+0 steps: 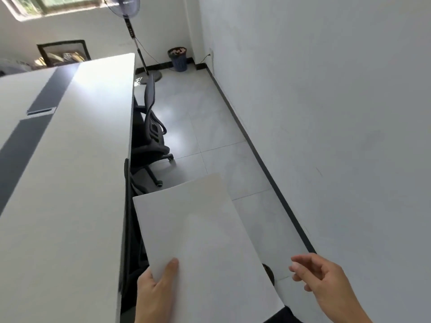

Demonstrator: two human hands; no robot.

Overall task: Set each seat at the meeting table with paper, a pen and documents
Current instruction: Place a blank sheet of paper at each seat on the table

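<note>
Pinched at its near left corner, thumb on top, the white paper (pixel 200 241) sits in the left hand (pixel 154 290), held out above the floor just right of the meeting table (pixel 70 159). Right hand (pixel 319 278) hangs beside the sheet's right edge, apart from it, fingers loosely curled round nothing. Beyond the paper, a black office chair (pixel 151 136) is tucked against the table's right side. Farther off: a standing fan (pixel 130 31) and a wastebasket (pixel 178 60) by the wall.
</note>
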